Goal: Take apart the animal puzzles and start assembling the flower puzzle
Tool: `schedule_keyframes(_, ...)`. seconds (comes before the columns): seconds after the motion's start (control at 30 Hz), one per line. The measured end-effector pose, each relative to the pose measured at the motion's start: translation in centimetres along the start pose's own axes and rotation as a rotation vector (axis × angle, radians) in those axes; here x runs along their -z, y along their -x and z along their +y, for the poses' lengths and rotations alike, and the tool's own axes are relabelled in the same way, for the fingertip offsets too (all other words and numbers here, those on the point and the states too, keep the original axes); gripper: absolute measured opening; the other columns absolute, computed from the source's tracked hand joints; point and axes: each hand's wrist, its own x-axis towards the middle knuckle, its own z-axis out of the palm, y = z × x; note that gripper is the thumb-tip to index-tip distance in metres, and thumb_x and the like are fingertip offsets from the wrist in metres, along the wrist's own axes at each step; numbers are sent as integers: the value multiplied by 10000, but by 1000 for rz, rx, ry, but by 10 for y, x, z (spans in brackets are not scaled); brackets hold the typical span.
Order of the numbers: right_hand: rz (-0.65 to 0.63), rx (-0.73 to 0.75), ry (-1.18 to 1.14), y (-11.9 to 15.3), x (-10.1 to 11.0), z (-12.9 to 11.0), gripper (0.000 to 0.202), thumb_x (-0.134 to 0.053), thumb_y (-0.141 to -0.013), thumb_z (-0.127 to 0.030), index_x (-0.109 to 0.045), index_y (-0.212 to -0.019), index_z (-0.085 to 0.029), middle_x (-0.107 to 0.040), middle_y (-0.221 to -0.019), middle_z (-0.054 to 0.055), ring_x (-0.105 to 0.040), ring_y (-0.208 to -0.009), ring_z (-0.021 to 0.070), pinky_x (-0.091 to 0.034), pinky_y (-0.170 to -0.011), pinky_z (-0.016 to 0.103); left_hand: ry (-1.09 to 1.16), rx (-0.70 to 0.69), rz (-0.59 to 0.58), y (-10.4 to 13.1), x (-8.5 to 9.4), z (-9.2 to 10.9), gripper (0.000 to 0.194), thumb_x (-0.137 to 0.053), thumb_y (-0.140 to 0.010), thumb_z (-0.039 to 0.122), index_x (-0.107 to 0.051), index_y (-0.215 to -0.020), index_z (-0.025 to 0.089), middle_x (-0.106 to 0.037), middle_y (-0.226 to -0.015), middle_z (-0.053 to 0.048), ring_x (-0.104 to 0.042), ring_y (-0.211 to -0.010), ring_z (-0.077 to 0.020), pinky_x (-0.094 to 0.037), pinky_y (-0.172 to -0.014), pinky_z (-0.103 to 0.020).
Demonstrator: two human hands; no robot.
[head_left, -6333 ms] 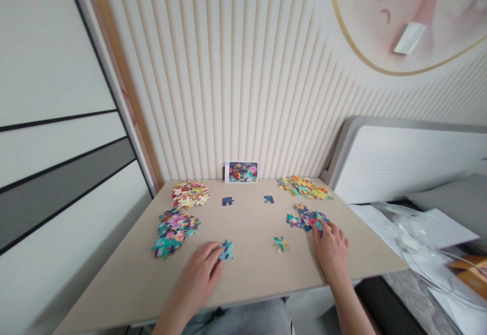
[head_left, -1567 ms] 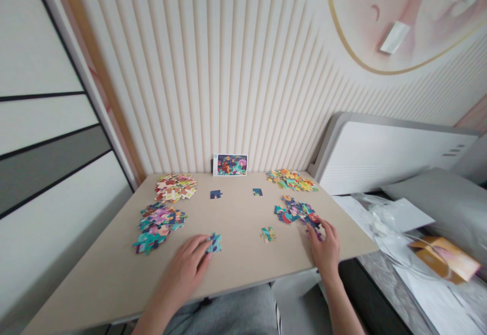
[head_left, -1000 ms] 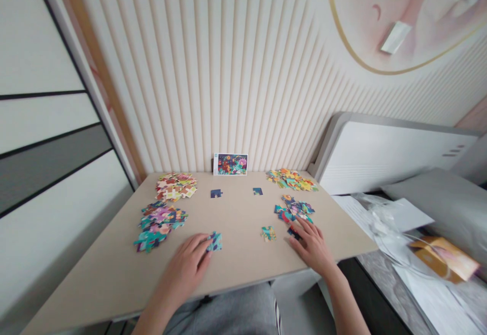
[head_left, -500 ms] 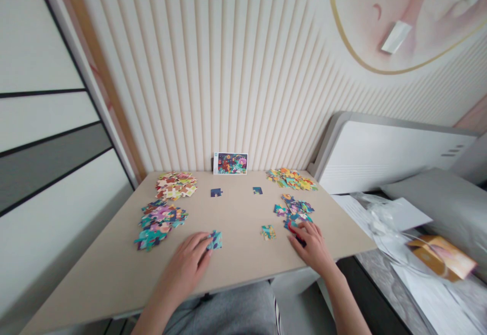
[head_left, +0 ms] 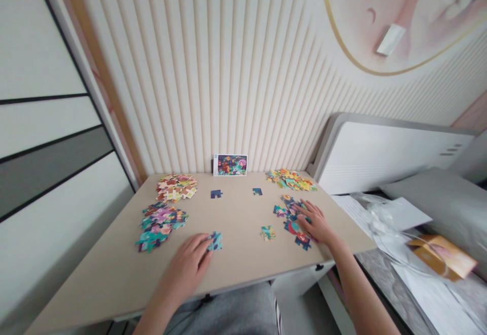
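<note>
My left hand (head_left: 194, 258) rests on the table with its fingertips closed on the left edge of a teal puzzle piece (head_left: 216, 241). Stretched over the near right pile of dark puzzle pieces (head_left: 292, 226), my right hand (head_left: 314, 219) has its fingers apart and touches the pile's right side. Nothing shows gripped in it, though some pieces are covered by it. Between the hands lies a yellow-and-teal puzzle piece (head_left: 268, 233). Farther back are two dark blue corner-like pieces, a left one (head_left: 216, 194) and a right one (head_left: 257, 192).
On the left are a brown-and-cream pile of pieces (head_left: 176, 188) and a purple-teal pile (head_left: 162, 223). A yellow-orange pile (head_left: 291, 179) sits at the back right. The picture card (head_left: 230, 165) leans against the ribbed wall. Beside the table (head_left: 236, 269) is a bed with an orange box (head_left: 441, 256).
My right hand has moved from the near end of the right pile farther back along it, uncovering red and dark blue pieces. The left hand keeps its place at the teal piece.
</note>
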Motion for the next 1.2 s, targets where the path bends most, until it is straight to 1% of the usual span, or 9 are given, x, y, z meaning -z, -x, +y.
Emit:
schedule_keyframes(0.07,-80,31,-11,-7,0,12,452,-417,-989,-488,-573,-1390,-352,-500,-1503,34,-412,-1406,282,-314,-1139,533,-6,0,0,0,1,0,324,-491,-978,301,-611,-1277,264,-621,-1289,-85,-586,-1190,-248,-501,-1037,-447)
schedule_keyframes(0.13,-78,-17,-6,-7,-1,21,447,-395,-993,-489,-617,-1348,-333,-557,-1445,48,-472,-1351,278,-353,-1110,515,-3,-1,1,0,2,1,321,-492,-977,297,-611,-1274,269,-621,-1289,-84,-586,-1189,-250,-502,-1034,-450)
schedule_keyframes(0.27,68,-164,21,1,-6,35,424,-389,-991,-464,-728,-1176,-287,-660,-1276,70,-583,-1191,278,-422,-1029,478,10,1,1,-1,3,3,326,-496,-971,293,-610,-1277,273,-625,-1281,-83,-588,-1188,-253,-501,-1036,-448)
schedule_keyframes(0.43,284,-376,30,8,-16,51,442,-444,-924,-346,-668,-1279,-206,-672,-1236,117,-606,-1136,289,-450,-982,434,-9,2,12,-1,1,1,316,-497,-971,318,-622,-1256,264,-630,-1273,-84,-594,-1181,-254,-506,-1029,-440)
schedule_keyframes(0.53,343,-570,21,9,-20,62,439,-449,-881,-325,-726,-1174,-150,-696,-1170,157,-631,-1075,313,-467,-945,436,-23,-2,9,-1,0,0,315,-494,-972,330,-627,-1249,260,-632,-1270,-85,-594,-1186,-256,-504,-1032,-437)
schedule_keyframes(0.67,376,-666,35,16,-21,71,460,-430,-858,-314,-743,-1144,-133,-697,-1151,195,-628,-1065,351,-455,-929,486,-20,12,-10,-1,0,1,322,-494,-972,328,-621,-1259,261,-626,-1285,-82,-583,-1207,-261,-495,-1043,-444)
schedule_keyframes(0.83,377,-699,26,18,-19,67,480,-443,-838,-296,-721,-1203,-154,-678,-1211,198,-603,-1116,371,-414,-965,533,-10,17,-8,-2,0,1,322,-503,-968,335,-623,-1259,267,-628,-1283,-75,-584,-1205,-260,-496,-1045,-445)
schedule_keyframes(1.03,219,-578,113,12,-18,54,603,-488,-878,-586,-621,-1330,-210,-644,-1280,183,-531,-1223,408,-268,-1043,660,-14,-1,10,-2,2,2,320,-492,-971,327,-623,-1257,267,-632,-1277,-79,-592,-1192,-259,-503,-1038,-439)
schedule_keyframes(1.2,225,-463,92,12,-18,51,620,-522,-863,-641,-611,-1322,-235,-700,-1152,131,-562,-1172,365,-274,-1058,609,-12,13,6,-1,2,3,318,-493,-970,320,-626,-1255,274,-628,-1278,-80,-587,-1194,-262,-502,-1038,-445)
